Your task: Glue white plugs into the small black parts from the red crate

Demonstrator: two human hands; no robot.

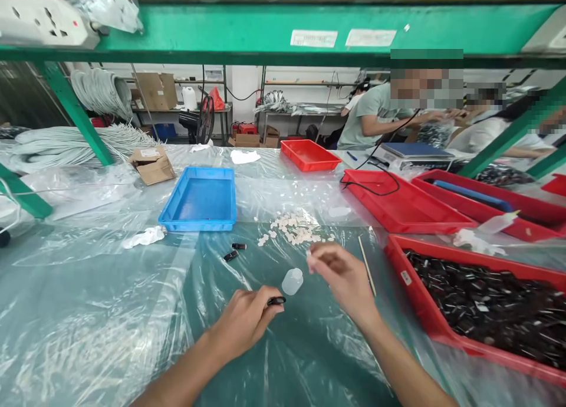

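Note:
My left hand (245,318) is closed, with a small black glossy part (276,301) pinched between thumb and forefinger. My right hand (347,280) is raised beside the pile, thumb and fingertips pressed together; whatever they pinch is too small to make out. Between the hands stands a small translucent white plastic cup (292,282). Small pale pieces (297,229) lie scattered just beyond my right fingertips. Two more black parts (234,251) rest on the plastic-covered table, left of the cup. A thin wooden stick (367,265) lies to the right of my right hand.
A red bin (435,336) heaped with black parts stands at the right. Behind it are red trays (393,203), and a blue tray (198,221) sits at the left. A green shelf beam (247,35) crosses overhead. People (369,115) work across the table.

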